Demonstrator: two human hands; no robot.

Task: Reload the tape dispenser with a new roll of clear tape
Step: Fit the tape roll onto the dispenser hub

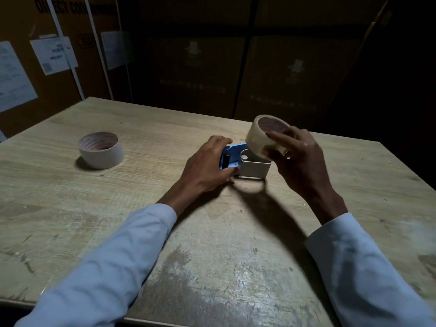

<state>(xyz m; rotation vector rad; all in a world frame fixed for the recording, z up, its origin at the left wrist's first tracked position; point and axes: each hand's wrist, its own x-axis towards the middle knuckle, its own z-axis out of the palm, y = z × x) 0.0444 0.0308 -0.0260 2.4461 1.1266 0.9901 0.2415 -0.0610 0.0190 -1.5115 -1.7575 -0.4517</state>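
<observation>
1. Two pale sleeves [113, 260] are seen nearest the camera, one per forearm, stretched over the worn wooden table [212, 267].
2. The tape dispenser [245, 164] is clasped by the left hand [207, 166], fingers curled over its far edge and thumb at its near side; it is judged to be pinned to the table so that it stays put during loading.
3. One tape roll [262, 138] is gripped in the right hand [299, 156], fingers wrapped round its rim, and is held tilted just above the dispenser's grey metal end, apparently being lined up for seating on the hub.
4. A second tape roll [101, 149] lies flat, well apart from both grips, out beyond the left hand; whether it is the spent or a spare roll cannot be told.
5. Counted: two hands, two rolls, one dispenser. The roll is judged not yet seated.
</observation>
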